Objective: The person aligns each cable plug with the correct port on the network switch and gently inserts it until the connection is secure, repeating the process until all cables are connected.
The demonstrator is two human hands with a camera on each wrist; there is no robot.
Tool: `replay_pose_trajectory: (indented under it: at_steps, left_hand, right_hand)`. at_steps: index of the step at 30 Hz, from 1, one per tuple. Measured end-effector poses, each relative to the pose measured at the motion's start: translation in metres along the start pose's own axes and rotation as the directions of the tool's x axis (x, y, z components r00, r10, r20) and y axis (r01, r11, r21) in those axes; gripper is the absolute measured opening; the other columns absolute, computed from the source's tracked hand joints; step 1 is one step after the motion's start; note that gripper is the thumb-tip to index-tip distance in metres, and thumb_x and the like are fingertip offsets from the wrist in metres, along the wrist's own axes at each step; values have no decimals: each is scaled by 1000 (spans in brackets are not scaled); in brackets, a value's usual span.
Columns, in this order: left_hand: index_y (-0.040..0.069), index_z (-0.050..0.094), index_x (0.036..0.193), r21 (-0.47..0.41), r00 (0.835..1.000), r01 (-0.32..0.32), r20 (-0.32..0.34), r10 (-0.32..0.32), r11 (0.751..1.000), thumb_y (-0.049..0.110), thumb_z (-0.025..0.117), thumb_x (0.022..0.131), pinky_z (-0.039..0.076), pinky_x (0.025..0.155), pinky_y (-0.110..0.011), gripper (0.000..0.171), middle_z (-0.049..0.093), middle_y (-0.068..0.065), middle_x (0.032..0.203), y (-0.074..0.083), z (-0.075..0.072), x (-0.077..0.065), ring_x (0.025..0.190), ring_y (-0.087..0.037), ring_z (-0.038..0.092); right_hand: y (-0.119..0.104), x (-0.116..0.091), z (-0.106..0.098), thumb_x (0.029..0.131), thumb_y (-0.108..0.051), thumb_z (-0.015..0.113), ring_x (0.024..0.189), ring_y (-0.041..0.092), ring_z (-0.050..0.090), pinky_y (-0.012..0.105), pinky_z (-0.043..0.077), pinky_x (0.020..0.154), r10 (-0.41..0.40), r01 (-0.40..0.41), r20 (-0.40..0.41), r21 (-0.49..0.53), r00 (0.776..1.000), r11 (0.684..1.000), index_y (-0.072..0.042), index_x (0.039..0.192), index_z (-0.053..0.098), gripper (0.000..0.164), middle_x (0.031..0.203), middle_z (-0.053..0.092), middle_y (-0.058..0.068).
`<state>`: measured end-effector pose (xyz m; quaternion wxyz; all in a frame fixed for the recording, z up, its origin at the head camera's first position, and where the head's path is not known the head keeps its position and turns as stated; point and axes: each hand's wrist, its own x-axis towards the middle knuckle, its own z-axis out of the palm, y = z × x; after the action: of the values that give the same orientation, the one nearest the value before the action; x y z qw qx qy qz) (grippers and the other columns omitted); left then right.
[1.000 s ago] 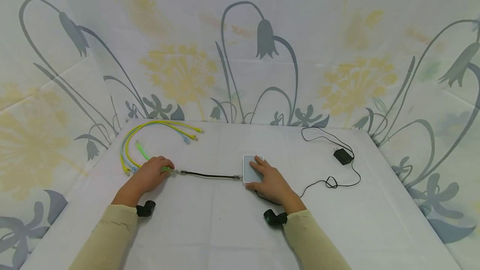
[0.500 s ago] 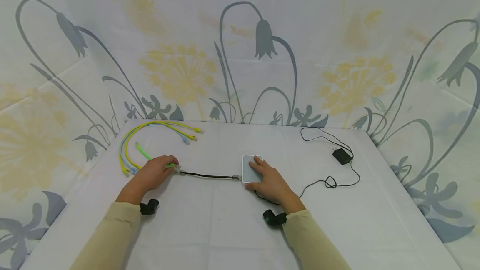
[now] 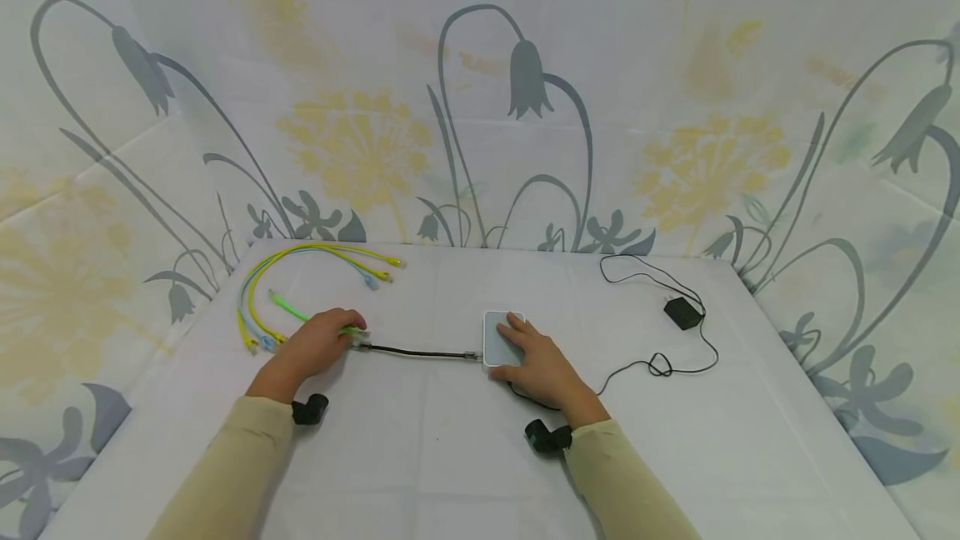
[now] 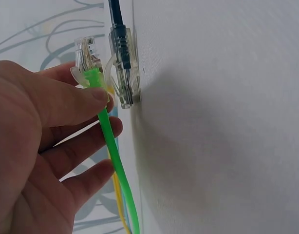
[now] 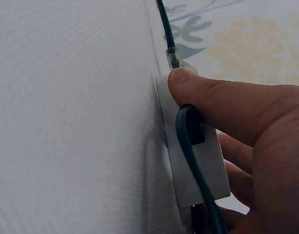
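Observation:
In the head view my left hand (image 3: 317, 346) pinches a bright green network cable (image 4: 121, 168) between thumb and forefinger, just behind its clear plug (image 4: 86, 54). Close beside that plug is the clear plug (image 4: 125, 68) at the free end of a short black network cable (image 3: 416, 352). That cable's other end enters a small white network box (image 3: 492, 344) with a grey top. My right hand (image 3: 546, 365) holds the box, its thumb on the near side and its fingers over the top. A black lead (image 5: 191, 161) enters the box beside the thumb.
Yellow network cables (image 3: 393, 261) and a light blue one (image 3: 371, 281) lie curved at the back left of the white table (image 3: 442, 473). To the right is a black power adapter (image 3: 682, 313) with a thin, loosely knotted cord (image 3: 693, 372). A patterned cloth hangs behind.
My left hand has slid to the right, drawing the green cable's plug alongside the black cable's free plug. The right hand and the white box stay where they were.

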<state>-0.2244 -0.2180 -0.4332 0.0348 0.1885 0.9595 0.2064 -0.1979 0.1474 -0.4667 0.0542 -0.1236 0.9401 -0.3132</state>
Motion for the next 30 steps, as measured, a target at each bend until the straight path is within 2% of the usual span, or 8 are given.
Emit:
replay_pose_trajectory:
  at_steps: [9,21,30]
  left_hand:
    - [2,64,115,-3,1000,-12,-7,12,1000,3,57,94,48,97,-47,22,66,-14,116,11,4,9,115,-34,59]
    - [4,67,111,-4,1000,-18,11,18,1000,7,58,96,48,98,-46,18,67,-11,113,25,13,20,113,-32,60]
    - [3,68,112,15,999,-38,29,38,999,4,58,94,48,98,-46,20,67,-11,111,36,14,24,112,-32,61]
  right_hand:
    - [1,0,0,80,-46,74,149,29,22,51,34,113,-8,8,1,-6,1000,1000,-26,148,42,77,160,25,-8]
    - [1,1,1,81,-46,74,149,28,22,51,34,113,-5,5,1,-7,1000,1000,-26,148,42,77,160,25,-8]
    - [0,0,0,81,-46,74,148,29,24,51,35,113,0,0,-1,-8,1000,1000,-26,148,42,77,160,25,-8]
